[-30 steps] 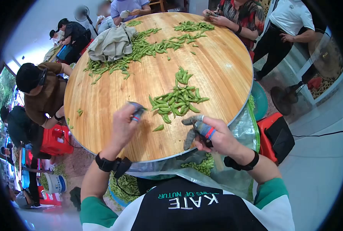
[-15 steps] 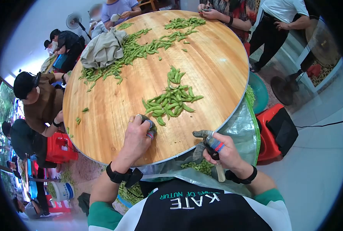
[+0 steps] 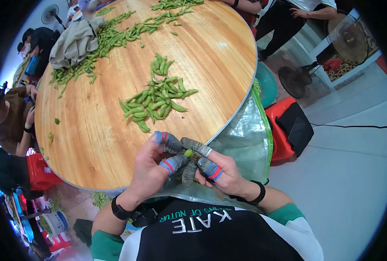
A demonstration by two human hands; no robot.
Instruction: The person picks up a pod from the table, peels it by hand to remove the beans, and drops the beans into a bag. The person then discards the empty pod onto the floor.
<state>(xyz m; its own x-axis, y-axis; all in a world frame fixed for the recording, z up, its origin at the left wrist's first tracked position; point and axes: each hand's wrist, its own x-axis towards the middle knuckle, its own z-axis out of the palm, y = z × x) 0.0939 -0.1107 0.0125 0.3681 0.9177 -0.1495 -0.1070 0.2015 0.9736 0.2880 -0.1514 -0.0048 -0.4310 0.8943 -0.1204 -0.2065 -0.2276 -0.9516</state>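
Near the table's front edge my two hands meet, both with grey finger covers banded in blue and red. Between the fingertips shows a small green pod (image 3: pixel 188 153). My left hand (image 3: pixel 155 162) closes on it from the left. My right hand (image 3: pixel 215 166) is beside it, its fingers bent around something I cannot make out. A pile of green pods (image 3: pixel 156 102) lies beyond my hands on the round wooden table (image 3: pixel 102 130).
A grey cloth (image 3: pixel 75 42) rests by a long heap of pods (image 3: pixel 128 32). A red stool (image 3: pixel 284 126), a teal basin (image 3: pixel 266 85) and a fan (image 3: pixel 294 80) stand right. Other people are around the table. A green-edged plastic sheet (image 3: pixel 245 130) hangs below its edge.
My left and right hands have come together, and a green pod now shows between them. The view has shifted, so the table appears further left. The wooden-handled tool is no longer visible.
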